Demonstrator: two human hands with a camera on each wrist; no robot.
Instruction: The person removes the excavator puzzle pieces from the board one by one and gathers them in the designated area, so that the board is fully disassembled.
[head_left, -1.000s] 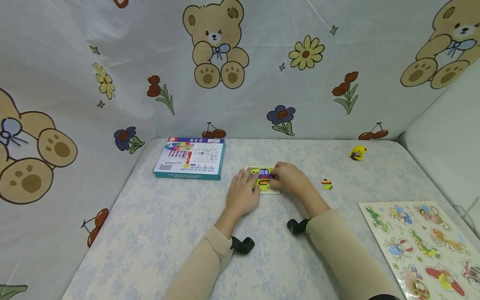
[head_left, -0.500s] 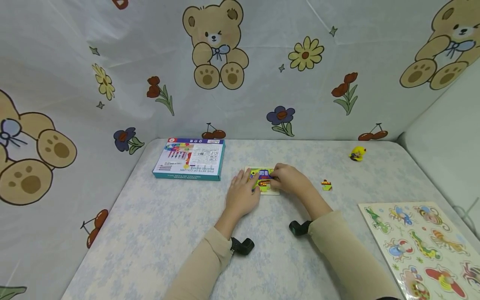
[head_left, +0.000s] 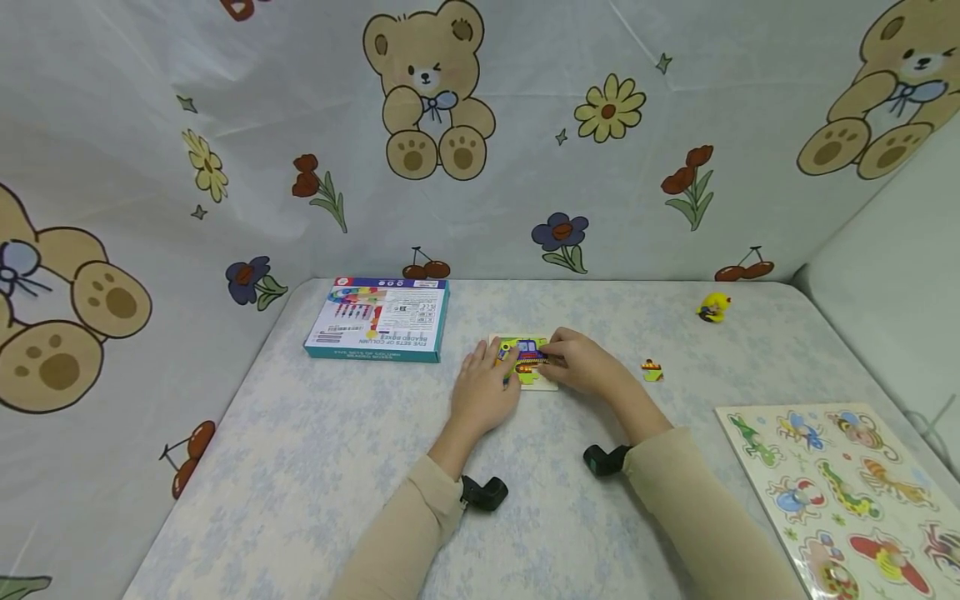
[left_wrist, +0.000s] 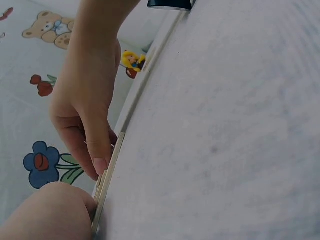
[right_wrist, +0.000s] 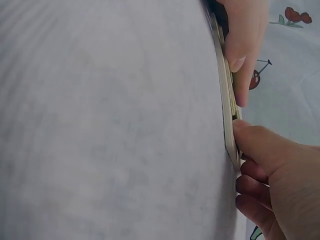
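Note:
A small wooden jigsaw puzzle (head_left: 534, 380) with a blue and yellow vehicle picture lies flat on the table. My left hand (head_left: 486, 388) rests on its left part, fingers stretched out over the picture. At the right side, my right hand (head_left: 588, 363) pinches a puzzle piece at the board, mostly hidden under the fingers. The right wrist view shows the right thumb (right_wrist: 250, 131) at the top of the board's edge (right_wrist: 224, 85), with the other fingers curled behind. One loose puzzle piece (head_left: 652, 372), orange and green, lies to the right of the right hand.
A flat teal-sided box (head_left: 375, 321) lies at the back left. A small yellow-haired figurine (head_left: 713, 307) stands at the back right. At the front right lies a large board with insect pictures (head_left: 843, 500). A bear-print cloth (head_left: 502, 225) hangs behind the table.
My right wrist has shifted slightly to the right and toward me, while its fingers stay at the puzzle's right side. The left hand stays in place on the puzzle.

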